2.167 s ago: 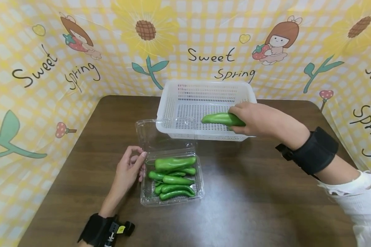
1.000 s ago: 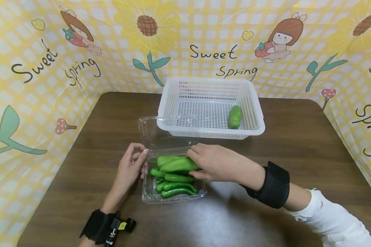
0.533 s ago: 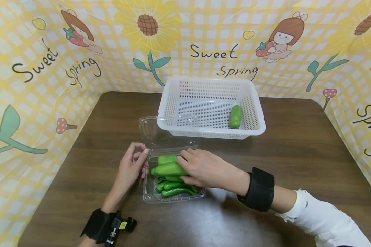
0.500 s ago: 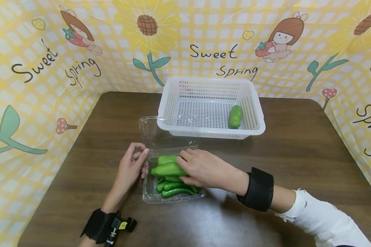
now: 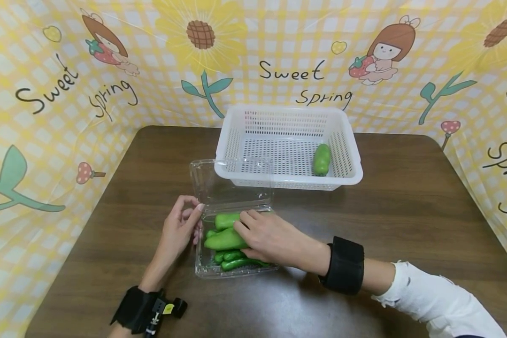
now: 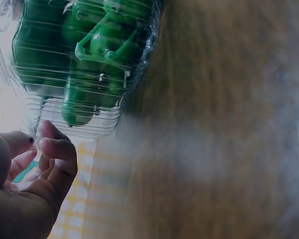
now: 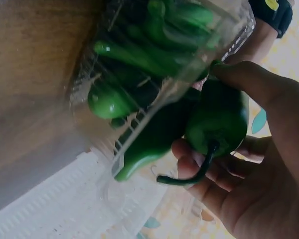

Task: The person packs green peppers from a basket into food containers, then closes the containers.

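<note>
- The right hand reaches in from the right, forearm low over the dark brown wooden surface, palm down over the clear plastic clamshell tray.
- Its fingers are curled round a large smooth green pepper; the right wrist view shows the thumb on top of this pepper and the other fingers beneath its curved stem.
- The held pepper lies crosswise above the slimmer green peppers still in the tray, its tip pointing toward the left hand.
- The left hand rests at the tray's left edge, wrist on the surface, fingers loosely bent; the fingertips touch the tray's ribbed wall, though whether they pinch it cannot be told.
- The tray's open lid stands up against the white perforated plastic basket, where one green pepper lies near the right wall.
- Compared with half a second ago, the right hand has drawn slightly toward the person and leftward, taking the large pepper with it; the left hand and the basket are unchanged.
</note>
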`<state>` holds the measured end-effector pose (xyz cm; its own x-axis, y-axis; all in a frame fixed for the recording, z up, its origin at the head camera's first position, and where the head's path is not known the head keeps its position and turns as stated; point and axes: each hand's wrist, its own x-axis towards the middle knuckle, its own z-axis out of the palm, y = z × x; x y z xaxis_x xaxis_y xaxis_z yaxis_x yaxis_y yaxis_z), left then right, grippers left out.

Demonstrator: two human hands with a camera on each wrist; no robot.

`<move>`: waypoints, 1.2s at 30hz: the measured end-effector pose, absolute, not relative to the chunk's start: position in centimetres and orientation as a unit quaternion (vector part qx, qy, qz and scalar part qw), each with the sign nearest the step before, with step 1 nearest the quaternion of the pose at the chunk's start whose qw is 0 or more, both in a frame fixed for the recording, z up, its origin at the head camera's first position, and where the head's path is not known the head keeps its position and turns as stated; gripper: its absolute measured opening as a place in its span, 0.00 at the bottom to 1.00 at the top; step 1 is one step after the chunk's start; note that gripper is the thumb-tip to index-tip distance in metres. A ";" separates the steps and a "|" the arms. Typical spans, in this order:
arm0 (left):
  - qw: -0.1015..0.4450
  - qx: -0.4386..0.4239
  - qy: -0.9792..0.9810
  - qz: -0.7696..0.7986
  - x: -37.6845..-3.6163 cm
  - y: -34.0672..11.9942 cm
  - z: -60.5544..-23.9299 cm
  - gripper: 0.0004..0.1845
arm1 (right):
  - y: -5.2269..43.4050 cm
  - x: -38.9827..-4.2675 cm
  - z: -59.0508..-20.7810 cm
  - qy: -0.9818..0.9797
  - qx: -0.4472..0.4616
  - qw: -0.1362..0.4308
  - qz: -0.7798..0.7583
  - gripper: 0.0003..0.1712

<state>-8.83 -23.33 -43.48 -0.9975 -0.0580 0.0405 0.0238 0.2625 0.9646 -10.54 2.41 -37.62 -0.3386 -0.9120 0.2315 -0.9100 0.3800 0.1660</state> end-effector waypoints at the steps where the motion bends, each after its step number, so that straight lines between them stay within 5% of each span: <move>1: 0.033 0.011 -0.794 -0.607 -8.8 -23.3 -43.5 0.14 | 2.4 -10.5 -37.8 -0.819 0.555 0.145 -0.005 0.25; 36: 0.029 0.017 -0.795 -0.606 -8.9 -23.4 -43.7 0.15 | 2.7 -9.8 -39.8 -0.833 0.525 0.173 -0.015 0.28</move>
